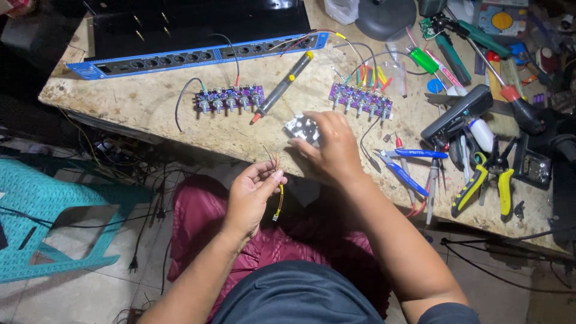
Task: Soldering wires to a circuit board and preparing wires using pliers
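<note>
The left hand (252, 195) pinches a short wire bundle (277, 180) between thumb and fingertips, closed on it, bare ends pointing up and a yellow lead hanging below, held off the bench edge over the lap. The right hand (331, 149) is curled around a small white part (303, 128) resting on the bench (150, 105), fingers closed over most of it, so its type cannot be told. The two hands are near but apart.

Behind them lie a soldering iron (282, 87), two purple boards (230, 98) (360, 99) with knob shafts, and a blue rack panel (198, 57). Blue cutters (408, 165) and yellow pliers (489, 180) lie to the right.

A sound grip here likely means holding the wires close to their stripped tips so they stay steady, keeping the white part flat and braced, and keeping the loose yellow lead clear of the iron.
</note>
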